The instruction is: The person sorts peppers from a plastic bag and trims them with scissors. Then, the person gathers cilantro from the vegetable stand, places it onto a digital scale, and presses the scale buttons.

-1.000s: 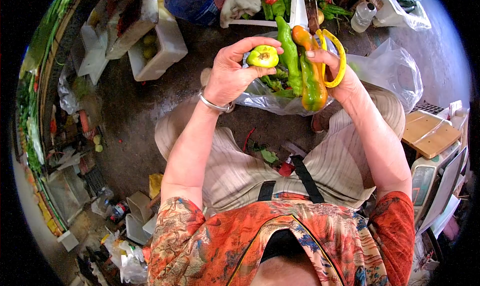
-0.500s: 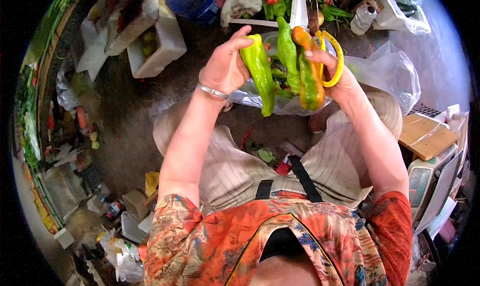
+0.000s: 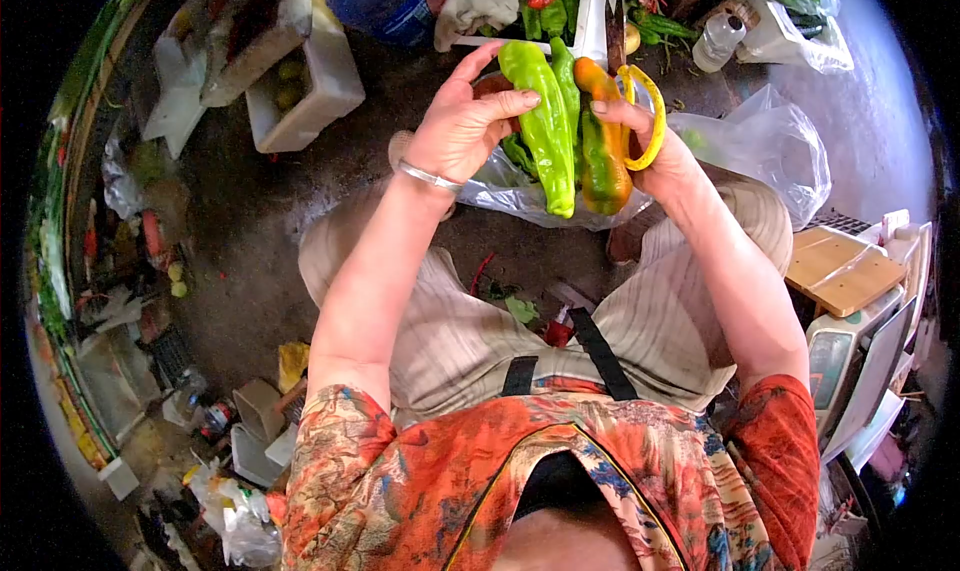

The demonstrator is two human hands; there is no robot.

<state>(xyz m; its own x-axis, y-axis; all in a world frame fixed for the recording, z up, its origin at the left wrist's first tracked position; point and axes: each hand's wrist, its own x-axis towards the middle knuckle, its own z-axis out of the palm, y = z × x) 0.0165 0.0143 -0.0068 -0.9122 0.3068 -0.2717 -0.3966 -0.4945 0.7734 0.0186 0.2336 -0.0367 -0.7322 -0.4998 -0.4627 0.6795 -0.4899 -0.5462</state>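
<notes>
Standing here, I see a seated person's two bare hands raised over their knees, side by side. The left hand point(image 3: 452, 136), with a silver bracelet point(image 3: 430, 175) at its wrist, grips a light green pepper point(image 3: 547, 126) near its upper part, the thumb lying across the near face and the fingers round the far side. That pepper hangs slightly aslant, its narrow end toward the person's lap. The right hand point(image 3: 657, 154) is closed on an orange-and-green pepper point(image 3: 603, 166), thumb on its upper half, and also carries scissors point(image 3: 616, 51) by their yellow loops, the dark blades pointing away from the body. Between these two peppers is a slim green pepper point(image 3: 566, 74), partly covered by the light green one; I cannot tell which fingers hold it. Below and beyond the hands, a clear plastic bag point(image 3: 785, 136) spreads on the floor point(image 3: 240, 211), with more green peppers point(image 3: 518, 154) in it. Farther off, a white container point(image 3: 594, 16) stands by red and green peppers, with a clear bottle point(image 3: 718, 43) to its right. A green leaf point(image 3: 521, 309) and a thin red chili point(image 3: 481, 271) lie between the legs.
</notes>
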